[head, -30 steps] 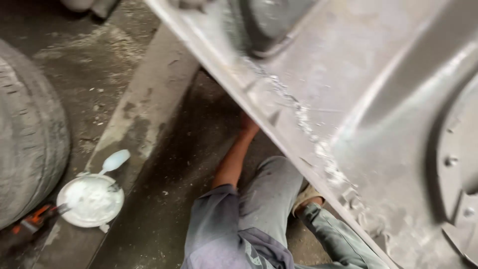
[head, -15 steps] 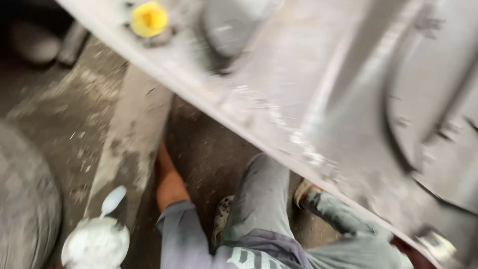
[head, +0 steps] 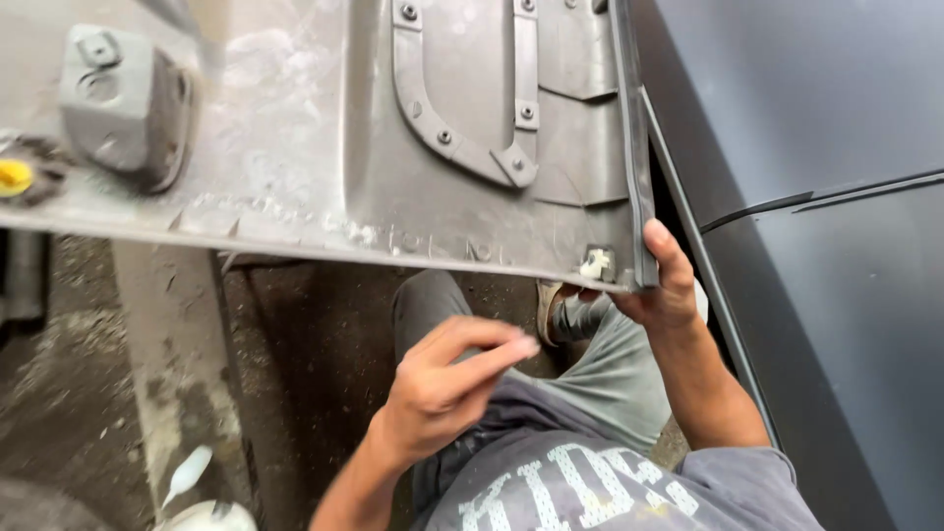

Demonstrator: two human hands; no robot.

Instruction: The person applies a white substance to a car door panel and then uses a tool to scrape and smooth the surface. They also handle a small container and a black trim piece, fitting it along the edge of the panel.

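A large grey plastic car door panel (head: 324, 138) fills the top of the head view, inner side toward me, with screws, a curved bracket and a yellow clip (head: 14, 177) at its left edge. My right hand (head: 661, 285) grips the panel's lower right corner beside a white clip (head: 593, 264). My left hand (head: 447, 379) hovers below the panel's bottom edge, fingers loosely curled and apart, holding nothing that I can see. My grey trousers (head: 610, 364) and grey shirt (head: 570, 482) lie beneath both hands.
A dark matte car body (head: 836, 197) stands along the right side. Dirty concrete floor (head: 167, 374) lies below on the left. A white round container (head: 211, 516) with a white spoon-like thing (head: 187, 472) sits at the bottom left.
The view swung right and the panel now lies level across the top. My left hand lifted off the floor to below the panel. My right hand came into view on the panel's corner.
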